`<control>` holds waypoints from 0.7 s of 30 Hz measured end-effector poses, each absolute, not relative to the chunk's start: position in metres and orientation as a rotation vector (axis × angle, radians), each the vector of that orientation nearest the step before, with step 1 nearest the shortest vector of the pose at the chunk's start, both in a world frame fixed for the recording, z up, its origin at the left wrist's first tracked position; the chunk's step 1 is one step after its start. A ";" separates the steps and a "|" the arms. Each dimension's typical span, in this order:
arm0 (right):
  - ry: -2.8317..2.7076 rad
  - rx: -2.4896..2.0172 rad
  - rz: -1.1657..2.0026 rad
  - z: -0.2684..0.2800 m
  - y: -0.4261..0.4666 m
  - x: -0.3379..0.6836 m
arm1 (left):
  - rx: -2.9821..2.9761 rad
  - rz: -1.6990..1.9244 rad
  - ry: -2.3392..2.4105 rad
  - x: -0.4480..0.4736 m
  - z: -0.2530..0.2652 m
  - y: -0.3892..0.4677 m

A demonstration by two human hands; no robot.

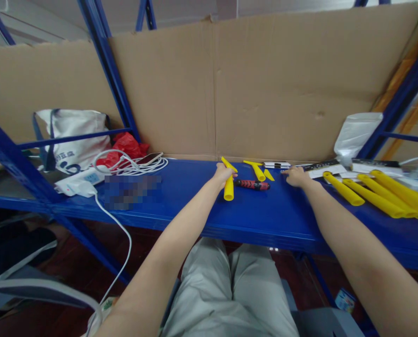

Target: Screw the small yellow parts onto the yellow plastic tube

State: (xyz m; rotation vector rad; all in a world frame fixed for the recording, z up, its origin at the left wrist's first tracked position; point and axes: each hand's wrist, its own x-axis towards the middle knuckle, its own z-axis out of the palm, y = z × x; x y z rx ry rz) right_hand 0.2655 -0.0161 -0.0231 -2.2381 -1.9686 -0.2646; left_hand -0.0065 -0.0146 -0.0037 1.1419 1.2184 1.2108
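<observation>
My left hand [223,172] is closed around a yellow plastic tool with a round, hollow handle [229,191] and a narrow crosswise head. Beside it on the blue table lies a screwdriver [254,185] with a red and black handle. Behind the screwdriver are a second yellow T-shaped tool [257,171] and a small yellow triangular piece [268,175]. My right hand [296,177] is low over the table, its fingers drawn together at the tips; whatever they pinch is too small to make out. Just behind those fingers is a small black and white item [277,164].
Several yellow handles [344,189] lie at the right, by black and white boxes [324,168] and a white pouch [358,133]. A power strip [80,181], coiled white cable [142,164], red bag [130,146] and cloth bag [78,126] are left. Cardboard [272,89] walls the back.
</observation>
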 end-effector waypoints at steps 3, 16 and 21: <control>-1.915 -2.384 -0.168 -0.021 -0.021 0.256 | 1.181 1.203 1.249 -0.006 -0.005 -0.015; -1.747 -2.174 -0.173 0.003 -0.024 0.258 | 1.406 1.153 1.340 -0.006 -0.011 -0.012; -1.849 -1.931 -0.174 0.020 -0.029 0.241 | 1.426 1.127 1.344 -0.008 -0.011 -0.011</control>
